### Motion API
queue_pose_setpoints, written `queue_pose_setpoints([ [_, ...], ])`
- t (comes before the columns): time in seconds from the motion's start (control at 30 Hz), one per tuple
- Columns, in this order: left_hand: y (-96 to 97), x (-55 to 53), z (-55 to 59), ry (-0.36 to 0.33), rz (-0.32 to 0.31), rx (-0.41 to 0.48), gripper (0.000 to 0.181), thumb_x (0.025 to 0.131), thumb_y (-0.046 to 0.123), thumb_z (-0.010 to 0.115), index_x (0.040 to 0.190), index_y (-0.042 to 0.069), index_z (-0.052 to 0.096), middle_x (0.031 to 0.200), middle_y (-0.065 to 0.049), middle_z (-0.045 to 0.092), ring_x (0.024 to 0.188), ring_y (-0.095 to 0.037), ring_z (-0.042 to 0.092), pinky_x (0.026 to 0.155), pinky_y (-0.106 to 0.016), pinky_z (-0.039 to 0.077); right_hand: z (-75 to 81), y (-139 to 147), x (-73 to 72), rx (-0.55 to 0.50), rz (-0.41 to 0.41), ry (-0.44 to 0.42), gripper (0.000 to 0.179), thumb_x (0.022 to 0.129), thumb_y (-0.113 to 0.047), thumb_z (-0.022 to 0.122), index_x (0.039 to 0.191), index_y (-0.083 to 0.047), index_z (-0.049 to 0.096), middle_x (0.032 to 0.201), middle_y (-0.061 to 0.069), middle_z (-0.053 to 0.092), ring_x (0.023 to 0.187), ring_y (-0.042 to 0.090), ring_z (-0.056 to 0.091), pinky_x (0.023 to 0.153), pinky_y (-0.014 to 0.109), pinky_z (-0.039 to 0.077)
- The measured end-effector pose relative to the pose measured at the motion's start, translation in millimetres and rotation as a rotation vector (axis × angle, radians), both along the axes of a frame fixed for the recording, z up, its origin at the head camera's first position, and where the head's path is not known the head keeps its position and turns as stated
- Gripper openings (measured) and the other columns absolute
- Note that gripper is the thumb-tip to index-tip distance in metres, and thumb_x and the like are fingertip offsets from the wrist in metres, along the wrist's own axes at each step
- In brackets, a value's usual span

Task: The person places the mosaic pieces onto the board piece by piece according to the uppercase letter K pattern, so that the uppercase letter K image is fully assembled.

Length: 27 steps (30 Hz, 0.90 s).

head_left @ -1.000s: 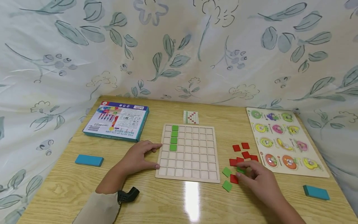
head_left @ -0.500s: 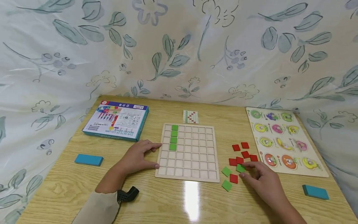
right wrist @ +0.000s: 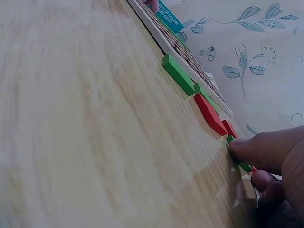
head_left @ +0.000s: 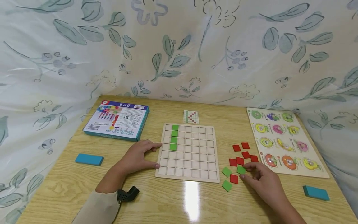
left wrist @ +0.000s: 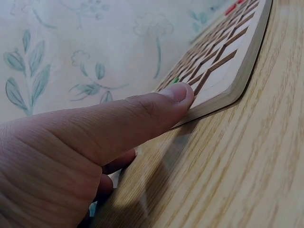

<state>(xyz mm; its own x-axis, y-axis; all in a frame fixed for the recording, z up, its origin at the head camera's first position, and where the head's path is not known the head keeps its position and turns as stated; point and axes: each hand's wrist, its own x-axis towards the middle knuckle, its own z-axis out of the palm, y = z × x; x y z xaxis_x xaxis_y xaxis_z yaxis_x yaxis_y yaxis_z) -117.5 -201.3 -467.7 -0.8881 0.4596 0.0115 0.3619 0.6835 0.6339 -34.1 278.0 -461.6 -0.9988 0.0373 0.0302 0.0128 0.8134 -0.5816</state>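
Observation:
A square wooden grid board [head_left: 193, 152] lies in the middle of the table in the head view, several green tiles in its second column. My left hand [head_left: 141, 157] rests at the board's left edge, thumb and index finger spread and touching it; the left wrist view shows the thumb [left wrist: 166, 102] on the rim. Right of the board, my right hand [head_left: 263, 180] pinches a green tile [head_left: 240, 169] at its right edges between thumb and index finger, the tile still flat on the table. Loose red tiles [head_left: 233, 162] and other green tiles [head_left: 227, 185] lie around it.
Behind the board lies a small pattern card [head_left: 191, 117]. A boxed set [head_left: 117, 119] and a blue block [head_left: 89, 159] are on the left. At right are a fruit puzzle board [head_left: 282, 140] and another blue block [head_left: 316, 192]. A floral curtain hangs behind.
My right fingers have drawn back slightly to the right, uncovering more of the green tile. My left hand has stayed at the board's edge.

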Motion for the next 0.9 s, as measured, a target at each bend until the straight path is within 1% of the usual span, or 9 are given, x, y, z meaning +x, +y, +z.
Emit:
queue_pose_setpoints([
  [0.07,-0.3,0.0,-0.8,0.003,0.001,0.0,0.08,0.078,0.048,0.095,0.149,0.023,0.066,0.106,0.014,0.058,0.097,-0.012,0.052,0.088,-0.04,0.046,0.0,-0.4,-0.5,-0.002,0.0,-0.005,0.036,0.087,-0.024,0.092,0.116,-0.012,0.075,0.099,0.001,0.067,0.067,0.011,0.048,0.059,0.028,0.039],
  [0.23,-0.8,0.7,-0.8,0.001,0.006,0.006,0.079,0.078,0.048,0.095,0.148,0.023,0.067,0.106,0.014,0.059,0.097,-0.012,0.052,0.089,-0.04,0.046,0.1,-1.7,-1.5,0.011,0.01,0.011,0.035,0.085,-0.023,0.094,0.113,-0.012,0.077,0.095,0.0,0.067,0.069,0.01,0.048,0.06,0.027,0.04],
  [0.47,-1.2,0.9,-0.3,0.001,0.004,0.011,0.079,0.078,0.047,0.095,0.148,0.022,0.067,0.106,0.013,0.059,0.097,-0.012,0.053,0.089,-0.041,0.046,-0.6,-1.5,-1.6,-0.009,-0.002,-0.025,0.033,0.086,-0.024,0.093,0.112,-0.011,0.075,0.096,0.001,0.068,0.07,0.011,0.049,0.06,0.027,0.041],
  [0.6,-1.2,0.7,-0.6,0.012,0.003,0.018,0.079,0.079,0.047,0.095,0.147,0.022,0.067,0.106,0.012,0.06,0.097,-0.013,0.053,0.09,-0.042,0.046,-0.7,-0.6,-3.1,-0.024,0.003,-0.026,0.033,0.085,-0.023,0.093,0.11,-0.012,0.074,0.095,0.0,0.068,0.069,0.011,0.049,0.06,0.027,0.041],
  [0.77,-0.8,1.0,0.4,0.016,0.002,0.018,0.078,0.079,0.047,0.095,0.147,0.021,0.068,0.105,0.012,0.06,0.096,-0.013,0.053,0.088,-0.041,0.046,1.9,-1.6,-6.2,-0.036,0.008,-0.047,0.033,0.086,-0.025,0.093,0.11,-0.013,0.073,0.097,0.001,0.069,0.071,0.012,0.052,0.062,0.027,0.043],
  [0.9,0.1,0.7,1.9,0.009,-0.001,0.026,0.078,0.079,0.046,0.095,0.147,0.021,0.068,0.106,0.012,0.06,0.097,-0.013,0.053,0.089,-0.041,0.046,7.3,-4.7,-8.3,-0.043,0.013,-0.055,0.033,0.086,-0.024,0.093,0.11,-0.014,0.073,0.097,0.0,0.07,0.072,0.013,0.054,0.063,0.026,0.045],
])
